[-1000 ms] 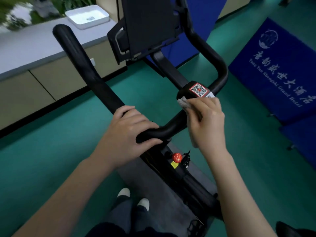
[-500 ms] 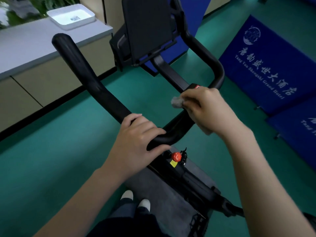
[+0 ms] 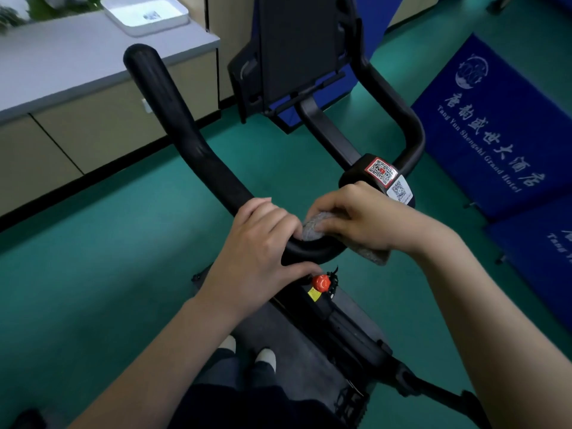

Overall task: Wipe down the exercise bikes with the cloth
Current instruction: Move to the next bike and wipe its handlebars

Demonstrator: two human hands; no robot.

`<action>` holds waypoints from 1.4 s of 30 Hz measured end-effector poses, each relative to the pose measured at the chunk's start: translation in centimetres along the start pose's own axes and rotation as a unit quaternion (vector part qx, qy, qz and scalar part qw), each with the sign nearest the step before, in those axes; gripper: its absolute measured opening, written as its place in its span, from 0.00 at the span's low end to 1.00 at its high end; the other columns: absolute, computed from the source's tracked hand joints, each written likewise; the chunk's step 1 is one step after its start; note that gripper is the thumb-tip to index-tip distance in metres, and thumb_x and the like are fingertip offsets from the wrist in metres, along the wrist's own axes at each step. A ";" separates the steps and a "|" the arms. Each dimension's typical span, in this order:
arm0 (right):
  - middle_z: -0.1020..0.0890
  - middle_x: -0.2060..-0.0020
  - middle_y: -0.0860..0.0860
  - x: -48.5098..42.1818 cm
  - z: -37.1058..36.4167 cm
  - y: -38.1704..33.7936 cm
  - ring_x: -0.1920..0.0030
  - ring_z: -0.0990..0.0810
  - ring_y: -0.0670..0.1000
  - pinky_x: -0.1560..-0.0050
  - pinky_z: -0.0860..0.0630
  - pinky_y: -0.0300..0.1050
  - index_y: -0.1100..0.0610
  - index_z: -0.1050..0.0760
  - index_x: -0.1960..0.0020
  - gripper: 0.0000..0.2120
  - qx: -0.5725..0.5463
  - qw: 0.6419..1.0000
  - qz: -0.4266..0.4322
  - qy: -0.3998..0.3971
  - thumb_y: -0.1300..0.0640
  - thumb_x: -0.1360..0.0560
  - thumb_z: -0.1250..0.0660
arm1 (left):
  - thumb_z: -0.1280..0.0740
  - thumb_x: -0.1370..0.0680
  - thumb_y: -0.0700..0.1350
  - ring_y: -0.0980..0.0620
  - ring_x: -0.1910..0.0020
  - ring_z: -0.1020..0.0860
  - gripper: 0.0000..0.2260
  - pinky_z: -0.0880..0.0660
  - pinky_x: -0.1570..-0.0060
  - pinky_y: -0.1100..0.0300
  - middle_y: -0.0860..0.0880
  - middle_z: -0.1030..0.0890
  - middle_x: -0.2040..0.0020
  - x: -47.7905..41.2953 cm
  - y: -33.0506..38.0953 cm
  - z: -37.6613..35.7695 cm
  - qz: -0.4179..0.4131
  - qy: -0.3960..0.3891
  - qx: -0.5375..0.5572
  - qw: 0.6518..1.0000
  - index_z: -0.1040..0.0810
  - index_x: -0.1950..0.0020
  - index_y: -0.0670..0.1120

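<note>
A: State the large items and their positions.

B: A green floor (image 3: 93,258) lies below both hands. The exercise bike (image 3: 349,332) stands directly under and beyond them. A blue mat (image 3: 495,125) with white lettering lies to the right of the right hand. A grey-topped counter (image 3: 77,63) runs beyond and to the left of the left hand, with a white tray (image 3: 161,27) on it. The black console panel (image 3: 297,48) rises beyond both hands.

A: State the condition of each hand.

B: The left hand (image 3: 257,252) grips the handlebar (image 3: 185,134) at its lower bend, fingers curled over the top and thumb underneath. The right hand (image 3: 368,218) has its fingers bent around the cloth (image 3: 315,226) and holds it against the bar.

A: Locate the cloth.

B: The cloth is grey. It sits on the handlebar between the two hands, just beside the left fingers. One end hangs below the right palm.

A: List the small items.

B: A QR sticker (image 3: 380,170) is just beyond the right hand. A red knob (image 3: 321,283) is just below the left thumb, with a yellow label (image 3: 314,294) touching it.
</note>
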State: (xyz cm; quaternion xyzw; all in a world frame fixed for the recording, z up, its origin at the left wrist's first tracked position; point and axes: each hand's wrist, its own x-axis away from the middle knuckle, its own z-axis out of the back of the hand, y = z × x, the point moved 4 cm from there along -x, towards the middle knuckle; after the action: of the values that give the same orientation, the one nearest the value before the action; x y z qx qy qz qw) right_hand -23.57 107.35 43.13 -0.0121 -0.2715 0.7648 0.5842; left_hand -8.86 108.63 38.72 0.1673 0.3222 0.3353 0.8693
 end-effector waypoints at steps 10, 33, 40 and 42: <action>0.20 0.60 0.52 3.2 0.2 2.4 0.59 0.25 0.45 0.54 0.33 0.29 0.56 0.19 0.51 0.08 -0.001 0.985 0.042 0.168 0.58 0.27 0.35 | 0.33 0.30 0.64 0.55 0.56 0.28 0.20 0.41 0.34 0.57 0.56 0.26 0.61 0.0 0.1 -0.3 0.004 -0.019 -0.026 0.999 0.25 0.57 0.47; 0.18 0.59 0.55 4.7 -11.3 5.5 0.58 0.20 0.49 0.52 0.22 0.43 0.70 0.23 0.46 0.09 -0.665 0.472 -0.225 0.533 0.67 0.22 0.39 | 0.33 0.28 0.61 0.54 0.54 0.23 0.17 0.40 0.40 0.57 0.56 0.19 0.56 0.0 2.3 -1.6 0.006 -0.026 -0.095 0.995 0.19 0.51 0.49; 0.17 0.61 0.54 5.3 -13.3 3.1 0.61 0.20 0.47 0.58 0.22 0.40 0.69 0.23 0.48 0.08 -0.707 0.490 -0.191 0.473 0.67 0.22 0.39 | 0.35 0.27 0.62 0.54 0.54 0.23 0.17 0.40 0.42 0.58 0.56 0.19 0.56 0.0 2.3 -1.5 0.002 -0.031 -0.093 0.995 0.19 0.50 0.49; 0.17 0.61 0.55 5.2 -12.8 3.9 0.60 0.20 0.48 0.57 0.22 0.41 0.68 0.23 0.49 0.07 -0.701 0.486 -0.197 0.484 0.67 0.22 0.39 | 0.35 0.27 0.61 0.53 0.54 0.23 0.17 0.40 0.41 0.58 0.56 0.19 0.56 0.0 2.2 -1.5 -0.003 -0.035 -0.092 0.995 0.19 0.50 0.49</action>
State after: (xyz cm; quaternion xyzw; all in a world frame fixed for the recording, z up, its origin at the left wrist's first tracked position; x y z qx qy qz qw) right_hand -24.37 116.54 32.15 -0.7319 -0.3879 0.0604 0.5570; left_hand -10.91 110.38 38.74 0.0970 0.2597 0.3552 0.8927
